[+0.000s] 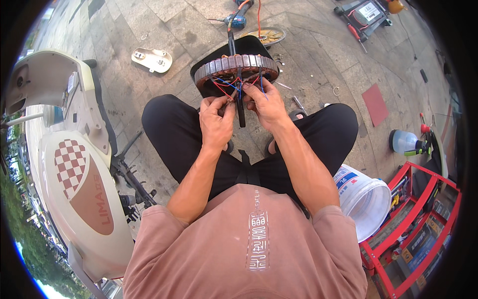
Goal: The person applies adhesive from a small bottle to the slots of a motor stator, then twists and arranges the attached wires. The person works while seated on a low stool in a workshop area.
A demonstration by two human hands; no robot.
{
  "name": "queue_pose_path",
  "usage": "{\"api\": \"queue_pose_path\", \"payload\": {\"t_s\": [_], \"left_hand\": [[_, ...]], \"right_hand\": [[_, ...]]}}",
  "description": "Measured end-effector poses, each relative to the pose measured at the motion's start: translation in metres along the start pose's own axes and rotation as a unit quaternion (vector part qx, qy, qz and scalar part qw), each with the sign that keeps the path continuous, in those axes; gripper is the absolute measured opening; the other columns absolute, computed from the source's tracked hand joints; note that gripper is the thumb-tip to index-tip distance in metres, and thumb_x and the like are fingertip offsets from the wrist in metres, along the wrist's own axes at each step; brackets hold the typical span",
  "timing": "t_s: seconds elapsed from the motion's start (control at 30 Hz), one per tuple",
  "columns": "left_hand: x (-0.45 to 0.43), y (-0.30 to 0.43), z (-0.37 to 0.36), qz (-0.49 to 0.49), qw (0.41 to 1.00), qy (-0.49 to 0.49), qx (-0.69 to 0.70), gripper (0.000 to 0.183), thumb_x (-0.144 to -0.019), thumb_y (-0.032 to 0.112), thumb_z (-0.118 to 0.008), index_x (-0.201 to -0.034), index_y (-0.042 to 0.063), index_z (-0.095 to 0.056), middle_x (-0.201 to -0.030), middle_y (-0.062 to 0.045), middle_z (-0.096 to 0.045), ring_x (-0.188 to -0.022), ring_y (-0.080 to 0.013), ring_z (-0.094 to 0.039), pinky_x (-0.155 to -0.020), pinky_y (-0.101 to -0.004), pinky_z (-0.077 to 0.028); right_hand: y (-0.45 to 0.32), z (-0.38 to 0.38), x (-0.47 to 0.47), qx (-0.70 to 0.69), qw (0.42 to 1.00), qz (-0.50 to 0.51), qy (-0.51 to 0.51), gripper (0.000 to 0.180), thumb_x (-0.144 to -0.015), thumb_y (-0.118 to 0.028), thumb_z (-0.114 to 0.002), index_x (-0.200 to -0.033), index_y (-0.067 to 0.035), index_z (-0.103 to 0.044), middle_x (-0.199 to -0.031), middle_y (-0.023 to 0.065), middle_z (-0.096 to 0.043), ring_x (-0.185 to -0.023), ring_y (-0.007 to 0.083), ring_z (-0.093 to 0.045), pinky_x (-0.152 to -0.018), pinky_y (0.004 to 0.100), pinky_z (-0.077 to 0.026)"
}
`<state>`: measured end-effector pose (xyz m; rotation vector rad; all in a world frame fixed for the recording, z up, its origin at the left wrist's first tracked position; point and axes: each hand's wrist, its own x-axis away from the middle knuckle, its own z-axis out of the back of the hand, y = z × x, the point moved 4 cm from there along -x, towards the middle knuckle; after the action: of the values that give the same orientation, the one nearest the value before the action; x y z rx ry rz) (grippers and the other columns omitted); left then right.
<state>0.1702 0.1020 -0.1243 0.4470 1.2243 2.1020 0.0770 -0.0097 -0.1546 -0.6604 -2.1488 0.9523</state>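
Observation:
A hub-motor stator (pixel 239 62), ringed with metal teeth and copper windings, stands upright before me on its dark axle. Thin red and blue wires (pixel 223 83) hang loose from its near side. My left hand (pixel 216 117) pinches the wire ends below the ring, beside the lower axle end (pixel 241 116). Just right of the axle, my right hand (pixel 266 102) grips wires between thumb and fingers, close under the ring. The exact wires in each grip are partly hidden by the fingers. Behind the stator shows a black pad or seat (pixel 251 40).
A cream scooter body (pixel 86 187) stands at left. Beyond the stator lie a blue power drill (pixel 237 21), a gold wheel cover (pixel 275 36) and a cream plastic part (pixel 158 61). At right are red sandpaper (pixel 375 104), a spray bottle (pixel 405 142), a white bucket (pixel 382 202) and a red tool cart (pixel 405 235).

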Motion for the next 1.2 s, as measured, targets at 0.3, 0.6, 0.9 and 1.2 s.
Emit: {"api": "queue_pose_path", "payload": {"t_s": [0.3,0.6,0.9,1.2], "left_hand": [[0.000,0.009,0.011,-0.045,0.998,-0.032,-0.002,0.029,-0.080,0.011,-0.067,-0.104,-0.005,-0.063,-0.096,-0.006,-0.057,-0.074,-0.0098,-0.053,-0.065,-0.0224,-0.044],[-0.002,0.014,0.008,-0.053,0.998,-0.013,0.032,0.020,-0.084,0.009,-0.062,-0.099,-0.005,-0.065,-0.096,-0.009,-0.062,-0.077,-0.0153,-0.060,-0.070,-0.0256,-0.048],[0.008,0.005,-0.004,0.072,0.975,-0.068,0.199,0.020,-0.084,0.005,-0.062,-0.100,-0.005,-0.065,-0.084,-0.006,-0.065,-0.074,-0.0139,-0.060,-0.069,-0.0252,-0.048],[0.008,-0.007,0.001,0.161,0.942,-0.115,0.271,0.020,-0.087,0.005,-0.061,-0.105,-0.003,-0.063,-0.080,-0.001,-0.062,-0.068,-0.0059,-0.053,-0.062,-0.0200,-0.044]], "right_hand": [[0.003,-0.003,0.003,-0.063,0.998,-0.018,0.017,0.014,-0.087,-0.017,-0.064,-0.098,-0.010,-0.060,-0.085,-0.0001,-0.063,-0.071,0.0090,-0.057,-0.056,0.0239,-0.044],[0.006,-0.004,0.009,-0.105,0.994,0.001,-0.016,0.027,-0.086,-0.013,-0.064,-0.110,-0.008,-0.054,-0.099,0.0047,-0.064,-0.082,0.0129,-0.061,-0.062,0.0251,-0.049],[0.009,-0.003,0.018,-0.093,0.995,-0.017,-0.006,0.028,-0.086,-0.011,-0.063,-0.111,-0.004,-0.053,-0.095,0.0050,-0.063,-0.077,0.0132,-0.062,-0.061,0.0245,-0.049],[0.011,0.002,0.027,0.019,0.999,-0.031,0.040,0.018,-0.088,-0.014,-0.060,-0.102,-0.004,-0.056,-0.085,0.0017,-0.062,-0.070,0.0090,-0.056,-0.061,0.0228,-0.045]]}}
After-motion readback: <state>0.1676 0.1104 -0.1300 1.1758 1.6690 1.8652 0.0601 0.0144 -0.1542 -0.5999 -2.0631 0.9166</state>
